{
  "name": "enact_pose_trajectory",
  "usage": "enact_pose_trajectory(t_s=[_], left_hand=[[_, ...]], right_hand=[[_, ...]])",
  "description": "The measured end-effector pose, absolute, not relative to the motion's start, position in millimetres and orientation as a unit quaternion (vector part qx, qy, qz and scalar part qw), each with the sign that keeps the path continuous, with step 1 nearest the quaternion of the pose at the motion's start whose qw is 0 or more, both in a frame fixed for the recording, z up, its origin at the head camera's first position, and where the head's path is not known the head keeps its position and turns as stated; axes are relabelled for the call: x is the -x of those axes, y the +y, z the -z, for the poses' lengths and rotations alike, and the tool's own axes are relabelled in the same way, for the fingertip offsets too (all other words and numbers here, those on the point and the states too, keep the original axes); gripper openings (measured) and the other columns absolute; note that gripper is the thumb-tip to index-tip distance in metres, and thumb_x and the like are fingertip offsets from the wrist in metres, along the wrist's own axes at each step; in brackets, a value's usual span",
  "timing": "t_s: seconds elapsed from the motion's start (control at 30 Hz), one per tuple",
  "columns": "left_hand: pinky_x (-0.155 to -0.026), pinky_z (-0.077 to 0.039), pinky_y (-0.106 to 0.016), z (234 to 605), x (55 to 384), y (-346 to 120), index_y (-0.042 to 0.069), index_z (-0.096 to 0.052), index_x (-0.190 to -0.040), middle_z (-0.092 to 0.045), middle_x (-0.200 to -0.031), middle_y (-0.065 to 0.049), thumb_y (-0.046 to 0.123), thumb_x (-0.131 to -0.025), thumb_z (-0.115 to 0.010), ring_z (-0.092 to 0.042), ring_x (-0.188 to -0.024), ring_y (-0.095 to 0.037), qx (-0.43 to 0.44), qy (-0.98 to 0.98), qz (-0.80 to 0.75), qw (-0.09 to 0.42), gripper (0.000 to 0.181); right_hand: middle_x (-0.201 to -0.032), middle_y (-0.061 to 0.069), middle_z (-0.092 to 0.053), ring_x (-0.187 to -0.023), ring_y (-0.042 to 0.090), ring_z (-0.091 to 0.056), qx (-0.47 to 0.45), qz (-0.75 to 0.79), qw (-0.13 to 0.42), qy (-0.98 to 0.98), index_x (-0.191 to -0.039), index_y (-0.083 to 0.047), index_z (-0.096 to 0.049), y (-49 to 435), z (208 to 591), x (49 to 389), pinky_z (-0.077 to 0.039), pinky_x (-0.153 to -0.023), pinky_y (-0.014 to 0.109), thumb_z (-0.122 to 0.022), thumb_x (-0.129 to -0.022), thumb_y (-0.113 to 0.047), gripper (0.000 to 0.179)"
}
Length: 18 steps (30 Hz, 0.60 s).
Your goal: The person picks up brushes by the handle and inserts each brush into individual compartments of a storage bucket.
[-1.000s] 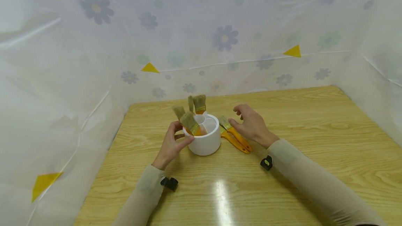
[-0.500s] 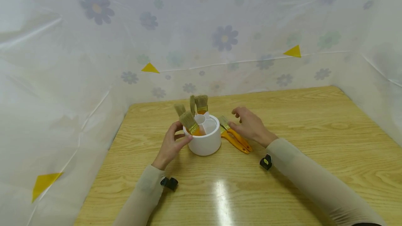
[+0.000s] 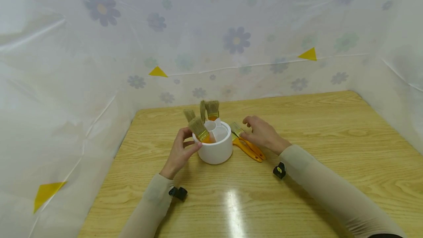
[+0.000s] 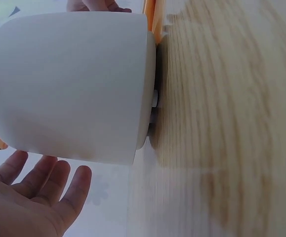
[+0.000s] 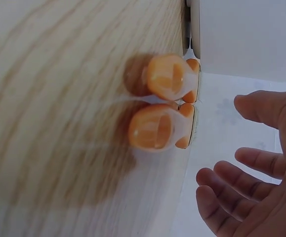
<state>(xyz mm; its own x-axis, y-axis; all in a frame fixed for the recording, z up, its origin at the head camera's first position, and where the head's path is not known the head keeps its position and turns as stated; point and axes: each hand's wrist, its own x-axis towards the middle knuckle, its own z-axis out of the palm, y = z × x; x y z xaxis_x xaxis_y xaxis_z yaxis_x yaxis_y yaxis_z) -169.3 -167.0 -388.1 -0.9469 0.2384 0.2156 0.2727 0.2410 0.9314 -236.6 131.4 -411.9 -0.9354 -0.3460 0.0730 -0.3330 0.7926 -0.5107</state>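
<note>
My left hand [image 3: 180, 150] holds the left side of a white round organizer [image 3: 216, 154], thumb at its front rim and fingers behind. In the left wrist view, fingertips [image 4: 78, 185] meet the organizer's wall [image 4: 68, 84]. Several paintbrushes [image 3: 198, 126] stand bristles up in its left and rear compartments; a right-hand compartment [image 3: 222, 132] shows no brush. Two orange-handled paintbrushes [image 3: 250, 149] lie side by side on the table, right of the organizer. Over them hovers my right hand [image 3: 262, 132], fingers loosely bent and apart from the handles [image 5: 166, 76] in the right wrist view.
The wood-grain table [image 3: 290, 201] has a flower-printed plastic sheet [image 3: 211, 58] behind it and plastic sheeting at both sides. Yellow triangles [image 3: 158, 72] mark the sheet. Short feet [image 4: 153, 98] show under the organizer.
The brushes in the organizer have shifted slightly to the right. My right hand has come down a little toward the two lying brushes. The left hand stays at the organizer.
</note>
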Motion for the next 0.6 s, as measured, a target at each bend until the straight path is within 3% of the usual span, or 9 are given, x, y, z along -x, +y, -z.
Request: enact_pose_trajectory(t_s=[0.3,0.6], left_hand=[[-0.101,-0.038,-0.057,380.5,163.6,-164.9,-0.006,-0.040,-0.134,-0.045,-0.128,-0.024,0.007,-0.088,-0.065,-0.042,-0.122,-0.039,0.165,-0.786,0.596,0.019,0.054],[-0.102,-0.040,-0.052,382.1,164.1,-167.1,0.000,-0.041,-0.137,-0.047,-0.131,-0.018,0.012,-0.087,-0.068,-0.044,-0.123,-0.033,0.165,-0.787,0.595,0.007,0.058]], right_hand=[[-0.116,0.013,-0.058,-0.102,0.029,-0.056,0.182,0.257,0.035,0.948,-0.125,-0.005,-0.055,131.1,412.1,235.5,-0.050,-0.081,0.047,-0.070,-0.086,-0.035,0.052],[-0.112,0.012,-0.057,-0.098,0.027,-0.055,0.189,0.226,0.062,0.954,-0.123,-0.006,-0.055,131.4,417.1,237.5,-0.049,-0.084,0.045,-0.072,-0.086,-0.032,0.049]])
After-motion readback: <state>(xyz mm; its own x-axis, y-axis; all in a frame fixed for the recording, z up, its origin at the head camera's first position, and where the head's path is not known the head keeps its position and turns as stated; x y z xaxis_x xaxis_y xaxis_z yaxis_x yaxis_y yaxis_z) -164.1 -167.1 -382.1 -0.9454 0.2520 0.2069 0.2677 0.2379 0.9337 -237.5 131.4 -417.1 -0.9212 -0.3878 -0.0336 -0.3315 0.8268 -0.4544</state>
